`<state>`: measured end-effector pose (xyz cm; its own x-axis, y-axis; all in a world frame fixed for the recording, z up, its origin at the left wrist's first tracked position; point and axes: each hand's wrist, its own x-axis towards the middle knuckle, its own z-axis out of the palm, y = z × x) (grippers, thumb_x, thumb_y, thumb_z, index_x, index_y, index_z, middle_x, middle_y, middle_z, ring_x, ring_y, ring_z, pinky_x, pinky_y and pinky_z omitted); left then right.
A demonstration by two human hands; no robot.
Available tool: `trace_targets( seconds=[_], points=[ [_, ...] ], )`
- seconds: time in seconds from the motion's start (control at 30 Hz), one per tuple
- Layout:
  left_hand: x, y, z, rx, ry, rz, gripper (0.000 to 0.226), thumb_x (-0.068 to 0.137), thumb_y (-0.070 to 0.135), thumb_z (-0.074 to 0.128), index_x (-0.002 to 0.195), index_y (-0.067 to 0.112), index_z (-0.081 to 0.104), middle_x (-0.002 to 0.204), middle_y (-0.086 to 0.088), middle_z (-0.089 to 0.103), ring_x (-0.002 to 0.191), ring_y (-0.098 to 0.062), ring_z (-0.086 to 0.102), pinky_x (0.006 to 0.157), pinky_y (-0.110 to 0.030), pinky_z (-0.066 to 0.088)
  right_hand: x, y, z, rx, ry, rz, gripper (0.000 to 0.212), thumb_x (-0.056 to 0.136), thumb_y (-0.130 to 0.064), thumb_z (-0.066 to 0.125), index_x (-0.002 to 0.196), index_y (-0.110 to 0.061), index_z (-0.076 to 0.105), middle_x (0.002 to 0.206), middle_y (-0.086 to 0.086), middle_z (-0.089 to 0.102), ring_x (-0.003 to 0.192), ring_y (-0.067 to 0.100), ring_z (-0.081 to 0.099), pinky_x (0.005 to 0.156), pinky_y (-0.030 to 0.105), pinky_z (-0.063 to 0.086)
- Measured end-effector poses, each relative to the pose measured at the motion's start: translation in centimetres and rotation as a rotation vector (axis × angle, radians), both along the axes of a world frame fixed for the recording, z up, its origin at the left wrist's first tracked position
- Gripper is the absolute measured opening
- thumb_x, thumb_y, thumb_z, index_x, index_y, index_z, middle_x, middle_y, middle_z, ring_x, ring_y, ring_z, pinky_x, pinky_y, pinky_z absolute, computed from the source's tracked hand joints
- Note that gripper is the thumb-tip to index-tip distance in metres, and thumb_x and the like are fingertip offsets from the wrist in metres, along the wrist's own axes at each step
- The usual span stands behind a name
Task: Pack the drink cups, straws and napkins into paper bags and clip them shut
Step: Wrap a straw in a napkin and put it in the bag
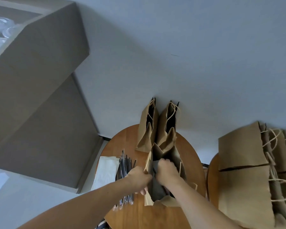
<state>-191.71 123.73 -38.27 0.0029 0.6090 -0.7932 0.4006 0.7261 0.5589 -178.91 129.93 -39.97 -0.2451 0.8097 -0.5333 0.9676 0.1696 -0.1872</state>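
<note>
Left hand (139, 179): fingers (143, 192) clamped on paper bag (173, 156) rim. Right hand (167, 170): fingers curled inside bag mouth, grasp unclear. Straws (124, 169) lie just left of left fingers, on desk (122, 142).

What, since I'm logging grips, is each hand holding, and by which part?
The left hand pinches the open paper bag by its left rim. The right hand is curled inside the bag's mouth; what it holds cannot be told.

left hand (139, 178): bare, lower centre of frame
right hand (167, 171): bare, just right of it
left forearm (89, 200): bare to frame edge
right forearm (201, 200): likewise bare
</note>
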Motion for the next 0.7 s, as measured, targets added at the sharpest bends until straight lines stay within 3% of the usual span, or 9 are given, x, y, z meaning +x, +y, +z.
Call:
trace_targets(
  seconds=[0.13, 0.23, 0.3, 0.37, 0.43, 0.5, 0.6, 0.7],
  points=[
    [0.4, 0.3, 0.7, 0.019, 0.058, 0.02, 0.022, 0.095, 0.018, 0.048, 0.108, 0.005, 0.059, 0.074, -0.01, 0.067, 0.057, -0.017, 0.067, 0.051, -0.026, 0.054, 0.9, 0.8, 6.0, 0.197, 0.106, 0.066, 0.024, 0.09, -0.03, 0.064, 0.108, -0.015, 0.06, 0.106, 0.004, 0.061, 0.093, 0.023, 0.059, 0.07, 0.031, 0.047],
    [0.7, 0.3, 1.2, 0.031, 0.097, 0.022, 0.024, 0.095, 0.02, 0.049, 0.107, 0.003, 0.062, 0.089, -0.017, 0.072, 0.077, -0.028, 0.073, 0.073, -0.036, 0.062, 3.3, 1.4, 8.4, 0.344, 0.071, 0.041, 0.042, 0.089, -0.047, 0.062, 0.119, -0.018, 0.058, 0.114, 0.001, 0.061, 0.101, 0.022, 0.059, 0.076, 0.031, 0.049],
    [0.9, 0.2, 1.6, 0.037, 0.087, 0.023, 0.025, 0.096, 0.02, 0.047, 0.109, 0.005, 0.061, 0.09, -0.019, 0.071, 0.08, -0.03, 0.073, 0.069, -0.034, 0.062, 5.1, 1.4, 8.7, 0.199, 0.096, -0.128, 0.053, 0.09, -0.052, 0.057, 0.13, -0.018, 0.05, 0.125, 0.003, 0.058, 0.102, 0.021, 0.058, 0.075, 0.028, 0.049],
    [1.3, 0.3, 1.9, 0.04, 0.068, 0.02, 0.028, 0.097, 0.019, 0.046, 0.116, 0.003, 0.058, 0.089, -0.018, 0.069, 0.073, -0.028, 0.071, 0.063, -0.033, 0.061, 6.7, 0.9, 8.0, -0.076, 0.213, -0.362, 0.066, 0.092, -0.06, 0.051, 0.141, -0.017, 0.042, 0.14, 0.005, 0.051, 0.113, 0.024, 0.056, 0.081, 0.029, 0.049],
    [1.8, 0.5, 2.2, 0.049, 0.058, 0.019, 0.031, 0.096, 0.015, 0.046, 0.118, -0.002, 0.058, 0.085, -0.017, 0.065, 0.065, -0.026, 0.068, 0.062, -0.035, 0.061, 8.0, 0.2, 7.1, -0.31, 0.381, -0.59, 0.073, 0.091, -0.064, 0.049, 0.146, -0.017, 0.036, 0.146, 0.008, 0.044, 0.12, 0.031, 0.053, 0.092, 0.042, 0.053],
    [2.5, 0.9, 2.4, 0.07, 0.049, 0.01, 0.03, 0.096, 0.012, 0.045, 0.115, -0.005, 0.06, 0.085, -0.018, 0.063, 0.067, -0.031, 0.068, 0.072, -0.044, 0.062, 8.9, -0.4, 6.2, -0.472, 0.536, -0.743, 0.074, 0.092, -0.063, 0.05, 0.148, -0.018, 0.034, 0.148, 0.012, 0.042, 0.12, 0.038, 0.053, 0.088, 0.05, 0.055],
    [3.6, 1.4, 2.8, 0.131, 0.061, -0.058, 0.028, 0.098, 0.016, 0.047, 0.112, -0.001, 0.064, 0.105, -0.022, 0.067, 0.093, -0.039, 0.069, 0.082, -0.048, 0.059, 9.3, -1.1, 4.6, -0.564, 0.682, -0.833, 0.069, 0.095, -0.061, 0.046, 0.15, -0.022, 0.031, 0.152, 0.011, 0.038, 0.114, 0.04, 0.058, 0.075, 0.044, 0.059],
    [4.1, 1.0, 2.6, 0.129, -0.017, -0.225, 0.029, 0.089, 0.014, 0.058, 0.118, 0.008, 0.062, 0.116, -0.017, 0.066, 0.102, -0.029, 0.065, 0.085, -0.041, 0.059, 9.0, -1.7, 3.0, -0.515, 0.755, -0.818, 0.052, 0.099, -0.052, 0.042, 0.141, -0.021, 0.045, 0.136, 0.012, 0.055, 0.1, 0.033, 0.066, 0.072, 0.038, 0.059]
  ],
)
